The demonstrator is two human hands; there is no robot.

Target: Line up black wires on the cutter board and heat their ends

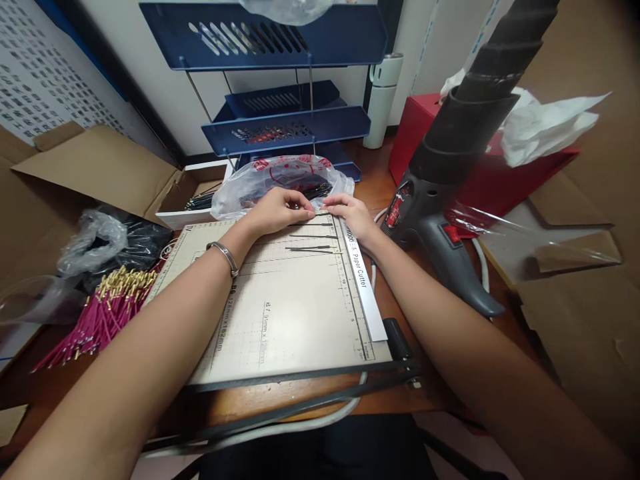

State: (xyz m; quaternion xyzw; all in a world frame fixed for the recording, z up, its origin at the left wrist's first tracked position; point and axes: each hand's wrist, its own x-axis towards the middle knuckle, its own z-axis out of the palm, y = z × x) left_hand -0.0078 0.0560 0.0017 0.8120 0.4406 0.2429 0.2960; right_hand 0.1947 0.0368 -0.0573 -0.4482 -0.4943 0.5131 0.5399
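A cream paper cutter board [295, 307] with printed scales lies on the table. Several thin black wires [310, 249] rest on it near its right scale, some with small yellowish ends. At the board's far edge my left hand [283, 210] pinches a short dark wire by one end, thumb and forefinger together. My right hand [350, 215] is just to its right, fingers pressed together at the wire's other end. The tips partly hide what is between them. A white strip labelled "Paper Cutter" [365, 293] runs along the board's right side.
Behind is a plastic bag [285, 177] of dark wires below a blue rack [285, 130]. Magenta wires with gold ends [100, 313] lie left, near an open cardboard box [105, 173]. A heat gun [440, 227], a red tissue box [415, 127] and a bottle [383, 100] stand right.
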